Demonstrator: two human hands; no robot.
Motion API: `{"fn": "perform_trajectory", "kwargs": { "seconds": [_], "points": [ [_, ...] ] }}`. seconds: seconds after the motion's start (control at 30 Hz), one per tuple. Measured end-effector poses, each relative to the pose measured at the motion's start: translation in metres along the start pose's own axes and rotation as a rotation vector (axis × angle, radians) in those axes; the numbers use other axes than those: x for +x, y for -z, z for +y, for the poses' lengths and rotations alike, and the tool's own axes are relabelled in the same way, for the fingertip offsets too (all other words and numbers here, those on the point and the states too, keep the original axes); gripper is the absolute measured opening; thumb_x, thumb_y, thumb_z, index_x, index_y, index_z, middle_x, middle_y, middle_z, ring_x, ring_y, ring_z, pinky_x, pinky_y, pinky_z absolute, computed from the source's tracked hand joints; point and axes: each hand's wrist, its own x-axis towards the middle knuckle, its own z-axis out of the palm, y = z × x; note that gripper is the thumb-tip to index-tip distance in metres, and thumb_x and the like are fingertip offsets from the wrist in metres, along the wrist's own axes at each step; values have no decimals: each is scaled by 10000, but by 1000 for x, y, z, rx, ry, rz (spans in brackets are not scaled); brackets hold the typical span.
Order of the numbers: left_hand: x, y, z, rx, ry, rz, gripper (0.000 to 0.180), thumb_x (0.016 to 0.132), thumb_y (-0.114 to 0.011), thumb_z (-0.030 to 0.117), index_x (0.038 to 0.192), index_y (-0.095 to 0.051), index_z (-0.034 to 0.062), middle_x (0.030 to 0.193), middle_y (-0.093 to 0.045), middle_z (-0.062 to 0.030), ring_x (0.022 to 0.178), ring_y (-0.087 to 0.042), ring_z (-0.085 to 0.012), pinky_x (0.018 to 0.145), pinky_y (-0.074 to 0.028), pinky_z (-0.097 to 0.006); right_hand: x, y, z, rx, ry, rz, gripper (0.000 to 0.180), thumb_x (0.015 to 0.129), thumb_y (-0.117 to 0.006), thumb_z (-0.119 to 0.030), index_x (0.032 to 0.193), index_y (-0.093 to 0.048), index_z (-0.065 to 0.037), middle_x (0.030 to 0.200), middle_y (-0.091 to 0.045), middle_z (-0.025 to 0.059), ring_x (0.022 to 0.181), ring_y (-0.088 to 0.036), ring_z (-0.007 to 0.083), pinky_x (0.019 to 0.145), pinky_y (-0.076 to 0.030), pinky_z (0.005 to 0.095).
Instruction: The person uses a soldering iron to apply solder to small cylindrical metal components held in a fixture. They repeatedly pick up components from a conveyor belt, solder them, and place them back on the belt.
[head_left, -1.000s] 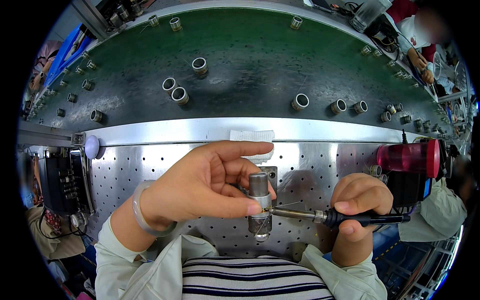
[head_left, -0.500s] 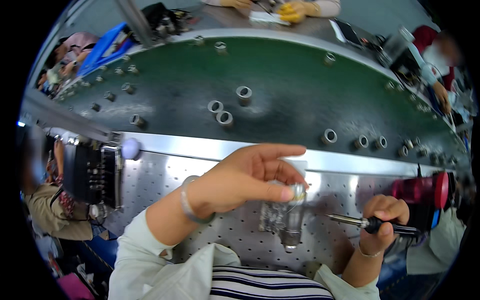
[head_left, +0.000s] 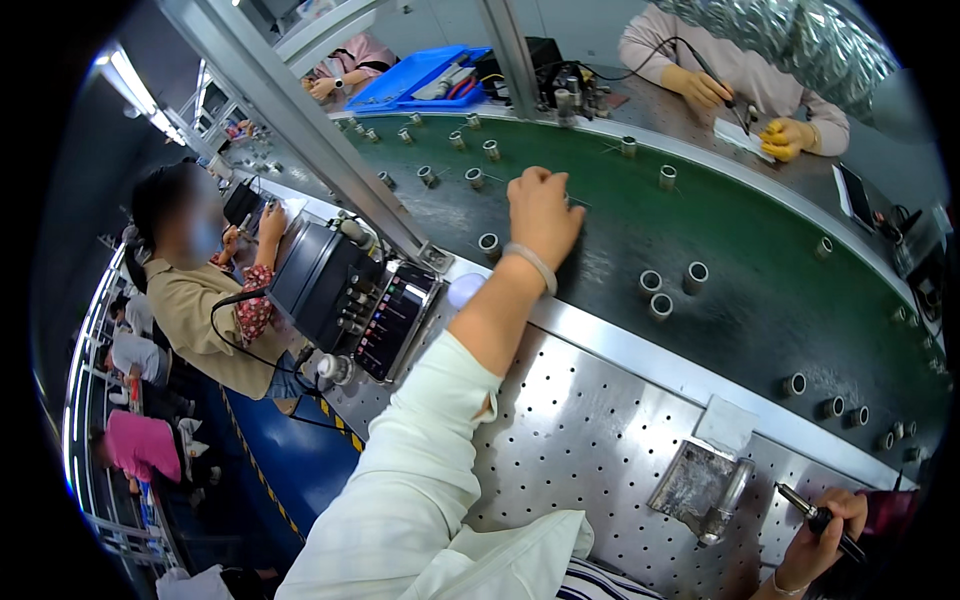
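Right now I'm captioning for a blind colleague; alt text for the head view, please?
A person's left hand extends over a green surface dotted with hollow metal cylinders; the right hand holds a soldering iron near a metal fixture.

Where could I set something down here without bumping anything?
The widest bare patch of perforated worktop lies between the left sleeve and the metal fixture. The green surface is also bare just right of the three grouped metal rings. It's crowded around the fixture: white cloth beside it, soldering iron in the right hand nearby.
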Motion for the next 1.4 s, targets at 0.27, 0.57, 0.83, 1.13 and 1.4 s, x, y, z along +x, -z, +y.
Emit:
{"fn": "perform_trajectory", "kwargs": {
  "seconds": [0.27, 0.57, 0.83, 1.13, 1.4],
  "points": [
    [-54, 35, 66, -670, -118, -429, 339, 714, -619, -3, 1050, -635, 46, 1036, -581, -118, 944, -564, -294, 812, -460, -360, 11, -24, -18, -198, 95, -127, 249, 928, -518, -239, 928, -487, 9, 749, -542, 121, 616, -483, 170, 573, -438, 280],
    [-48, 39, 68, -519, -218, -411, 266, 730, -675, 37, 995, -658, 41, 925, -607, -103, 861, -590, -266, 760, -479, -341, -1, -5, -3, -24, -96, 34, 215, 866, -544, -189, 830, -415, -20, 733, -347, 25, 677, -323, 114, 622, -272, 230],
    [-56, 96, 140, -1135, 28, -566, 278, 750, -724, 85, 1010, -649, 24, 949, -624, -87, 781, -623, -149, 688, -517, -266, 2, -4, 4, 63, -75, 9, 215, 866, -554, -193, 824, -418, -33, 706, -333, 13, 654, -306, 101, 600, -256, 220],
    [-83, 88, 170, -1629, 333, -1317, 298, 772, -727, 150, 993, -656, -35, 919, -640, -86, 774, -587, -100, 709, -503, -235, 0, -1, 7, 122, -55, 40, 189, 909, -504, -201, 854, -430, -37, 678, -332, 1, 556, -284, 56, 476, -198, 174],
    [-92, 85, 170, -1723, 341, -1781, 536, 757, -735, 71, 1228, -500, -29, 1011, -632, -84, 855, -577, -120, 790, -475, -239, 0, -7, 5, 131, 19, -27, 175, 917, -498, -193, 877, -444, -32, 695, -390, 21, 510, -313, 56, 445, -240, 169]
  ]
}}
